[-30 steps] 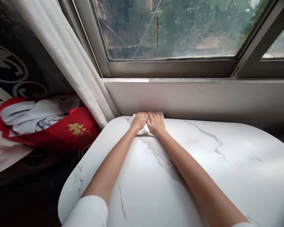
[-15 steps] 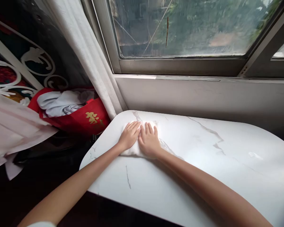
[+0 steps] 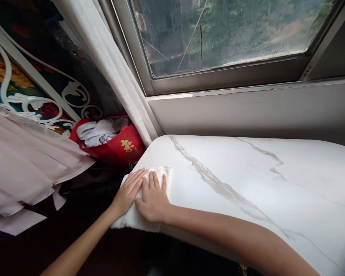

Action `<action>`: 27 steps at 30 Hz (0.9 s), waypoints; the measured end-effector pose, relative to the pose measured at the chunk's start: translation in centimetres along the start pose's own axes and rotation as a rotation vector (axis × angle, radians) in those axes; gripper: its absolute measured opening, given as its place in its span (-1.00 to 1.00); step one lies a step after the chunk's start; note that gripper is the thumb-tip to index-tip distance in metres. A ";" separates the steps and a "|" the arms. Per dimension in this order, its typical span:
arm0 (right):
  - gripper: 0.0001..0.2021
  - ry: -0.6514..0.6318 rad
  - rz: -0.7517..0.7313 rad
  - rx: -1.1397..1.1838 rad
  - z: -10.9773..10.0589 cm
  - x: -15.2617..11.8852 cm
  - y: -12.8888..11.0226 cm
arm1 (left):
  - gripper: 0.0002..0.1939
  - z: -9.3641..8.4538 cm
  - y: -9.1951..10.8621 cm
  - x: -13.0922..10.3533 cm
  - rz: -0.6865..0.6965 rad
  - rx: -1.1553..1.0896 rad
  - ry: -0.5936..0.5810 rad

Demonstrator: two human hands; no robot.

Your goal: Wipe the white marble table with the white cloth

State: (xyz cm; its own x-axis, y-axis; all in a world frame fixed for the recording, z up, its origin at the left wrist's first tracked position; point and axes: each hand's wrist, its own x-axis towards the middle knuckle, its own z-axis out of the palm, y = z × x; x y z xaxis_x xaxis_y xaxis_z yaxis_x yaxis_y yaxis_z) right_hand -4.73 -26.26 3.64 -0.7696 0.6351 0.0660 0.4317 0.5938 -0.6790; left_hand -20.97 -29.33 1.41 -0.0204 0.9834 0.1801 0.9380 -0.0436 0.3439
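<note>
A white cloth [image 3: 166,180] lies spread at the left end of the white marble-patterned table [image 3: 195,153], its near edge reaching over the table's front left edge. My left hand [image 3: 128,193] rests on the cloth's left part, fingers stretched out together. Beside it my right hand [image 3: 153,197] presses flat on the cloth, with its fingers apart. The two hands are close together, and both palms are hidden.
Left of the table stands a red bag [image 3: 112,147] with gold characters, holding pale grey fabric. Pink fabric [image 3: 31,161] hangs at far left. A white curtain [image 3: 115,69] and a metal-framed window [image 3: 230,38] are behind the table.
Both hands and the cloth have moved left and toward me, from the table's back left part to its front left edge. The view has shifted left.
</note>
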 end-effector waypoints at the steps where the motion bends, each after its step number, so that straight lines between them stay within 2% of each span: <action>1: -0.40 0.014 0.026 0.012 -0.4 0.8 0.5 | -0.47 0.3 -0.2 1.0 0.002 0.004 0.005; 4: -0.50 0.124 0.074 -0.020 -1.7 3.7 3.0 | -0.47 1.4 -0.7 5.2 0.014 0.013 0.031; 8: -0.54 0.310 0.066 -0.204 -3.3 7.8 7.0 | -0.50 3.0 -1.3 12.3 0.063 -0.015 0.062; 12: -0.53 0.410 0.126 -0.321 -4.6 11.8 10.0 | -0.53 4.1 -2.2 19.1 0.101 -0.083 0.052; 16: -0.52 0.471 0.201 -0.356 -5.7 15.1 11.8 | -0.54 4.9 -3.1 24.1 0.141 -0.140 0.024; 21: -0.52 0.515 0.239 -0.388 -6.2 17.3 12.9 | -0.56 4.9 -3.4 26.8 0.176 -0.157 0.007; 24: -0.53 0.530 0.239 -0.414 -6.1 17.4 13.0 | -0.56 5.0 -3.4 26.9 0.182 -0.164 0.017; 27: -0.51 0.496 0.218 -0.421 -6.0 16.7 12.7 | -0.55 5.1 -3.1 25.9 0.142 -0.135 0.032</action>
State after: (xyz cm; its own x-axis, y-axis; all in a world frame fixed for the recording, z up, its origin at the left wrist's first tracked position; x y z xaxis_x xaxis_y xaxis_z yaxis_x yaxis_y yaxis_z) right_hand -9.29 -5.17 0.48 -0.3811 0.8537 0.3549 0.7758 0.5041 -0.3795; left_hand -22.68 -2.80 0.34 0.0962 0.9598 0.2638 0.8773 -0.2069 0.4331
